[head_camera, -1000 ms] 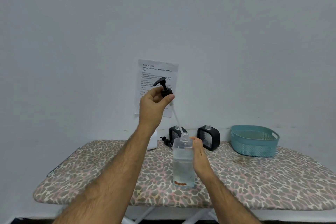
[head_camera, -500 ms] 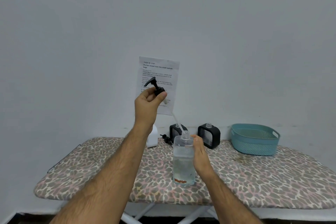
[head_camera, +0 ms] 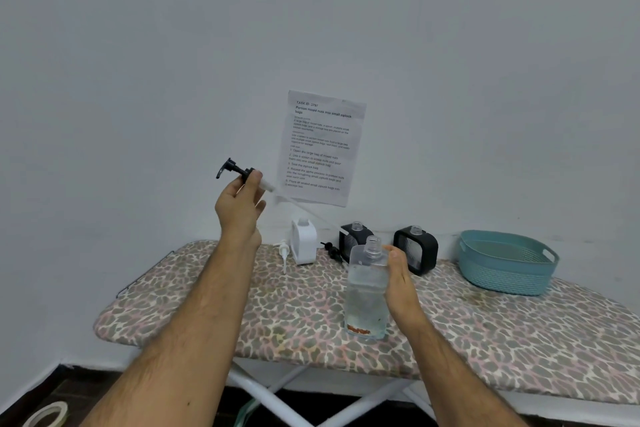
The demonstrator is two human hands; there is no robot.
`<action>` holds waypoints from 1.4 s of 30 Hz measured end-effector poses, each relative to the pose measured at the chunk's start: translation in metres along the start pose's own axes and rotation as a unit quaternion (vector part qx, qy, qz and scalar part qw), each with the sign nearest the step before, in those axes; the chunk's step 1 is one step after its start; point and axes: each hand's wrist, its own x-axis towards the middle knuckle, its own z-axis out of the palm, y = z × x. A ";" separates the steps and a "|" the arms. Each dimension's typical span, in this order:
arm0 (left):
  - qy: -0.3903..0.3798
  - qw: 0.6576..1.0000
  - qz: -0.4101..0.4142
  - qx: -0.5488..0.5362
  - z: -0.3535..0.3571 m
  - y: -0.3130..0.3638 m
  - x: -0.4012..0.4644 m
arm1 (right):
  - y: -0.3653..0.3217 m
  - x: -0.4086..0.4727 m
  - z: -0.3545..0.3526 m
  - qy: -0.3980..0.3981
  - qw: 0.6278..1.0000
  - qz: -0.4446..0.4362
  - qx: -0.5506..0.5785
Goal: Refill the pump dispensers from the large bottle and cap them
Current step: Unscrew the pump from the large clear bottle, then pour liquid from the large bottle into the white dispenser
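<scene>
Your left hand (head_camera: 239, 204) pinches the pump (head_camera: 242, 174), tube clear; lay it aside. Your right hand (head_camera: 398, 279) grips the bottle (head_camera: 365, 291); keep it upright.

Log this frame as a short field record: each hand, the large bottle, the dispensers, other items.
left hand: holds black pump head in the air, tube free
right hand: steadies large clear bottle
large clear bottle: upright on ironing board, uncapped
dispensers: white dispenser and two black dispensers, uncapped
other: teal basket
</scene>
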 end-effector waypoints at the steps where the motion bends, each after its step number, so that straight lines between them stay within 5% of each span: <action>1: 0.007 1.000 -0.003 0.000 -0.006 -0.001 0.003 | 0.000 0.000 0.000 -0.001 1.000 0.003 0.001; 11: 0.083 0.994 -0.025 0.072 -0.064 -0.025 0.026 | 0.005 -0.002 0.010 0.020 0.998 0.040 0.038; 16: 0.116 0.987 -0.048 0.101 -0.087 -0.039 0.035 | 0.002 -0.026 0.016 0.051 0.999 -0.017 -0.004; 25: 0.105 0.979 -0.072 0.159 -0.103 -0.063 0.037 | 0.026 -0.046 0.041 0.251 0.947 -0.136 -0.150; 32: 0.110 0.974 -0.102 0.170 -0.123 -0.075 0.048 | 0.031 -0.057 0.068 0.266 0.917 -0.229 -0.191; 36: 0.112 0.971 -0.101 0.188 -0.130 -0.080 0.051 | 0.027 -0.065 0.093 0.148 0.911 -0.318 -0.216; 42: 0.131 0.959 -0.101 0.232 -0.146 -0.087 0.060 | 0.021 -0.045 0.136 -0.107 0.947 -0.173 -0.249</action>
